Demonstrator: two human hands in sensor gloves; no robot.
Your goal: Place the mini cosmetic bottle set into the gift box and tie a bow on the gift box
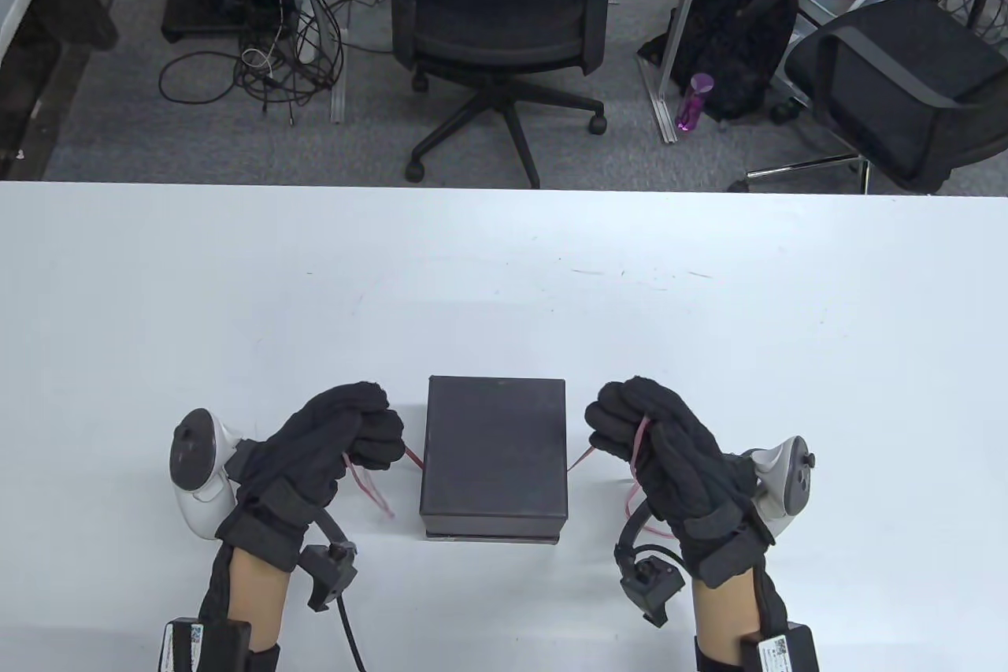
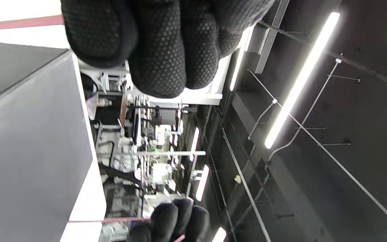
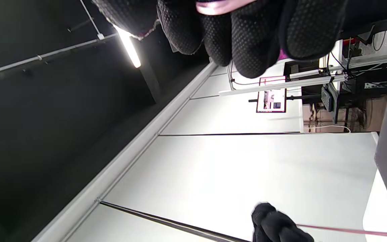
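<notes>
Nearest the camera, at the near edge of the white table (image 1: 157, 294), two gloved forearms come in, each with a tracker strapped to the back of the hand. The left hand (image 1: 331, 439) sits just left of the closed black gift box (image 1: 496, 455), its grip curled tight around one end of a thin pink ribbon (image 1: 370, 487); the ribbon runs from the fist to the box's left side, and a loose tail drops onto the table beside the box's near left corner. The right hand (image 1: 657, 439) mirrors it just right of the box, grip clamped on the other ribbon end, which meets the box's right side while its slack hangs down below the fist. Neither hand touches the box. The box stands square to the table's near edge, lid on, so the bottle set cannot be seen. Wide bare table lies to the far side, left and right of the box. Past the far table edge stand an office chair (image 1: 500, 18), a black backpack (image 1: 736, 34) and a second chair (image 1: 906, 85) on grey carpet.
</notes>
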